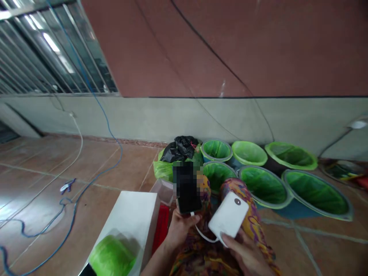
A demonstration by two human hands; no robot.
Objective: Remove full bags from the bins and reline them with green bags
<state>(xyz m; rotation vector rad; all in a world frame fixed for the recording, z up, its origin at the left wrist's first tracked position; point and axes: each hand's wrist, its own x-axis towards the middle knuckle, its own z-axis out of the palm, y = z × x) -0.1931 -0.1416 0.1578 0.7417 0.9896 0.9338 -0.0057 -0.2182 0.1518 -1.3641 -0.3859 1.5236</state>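
My left hand is wrapped round the lower end of a black smartphone, whose upper part is covered by a pixel blur. A white charging cable runs from the bottom of the phone to a white power bank. The power bank has a small round dark spot near its top corner. My right hand grips it by its lower end, thumb on its face. Both things are held above my knees in patterned trousers.
Several bins lined with green bags stand in front of me by the wall. A black bag lies left of them. At my left are a white box bearing a green bundle, and a blue cable on the tiled floor.
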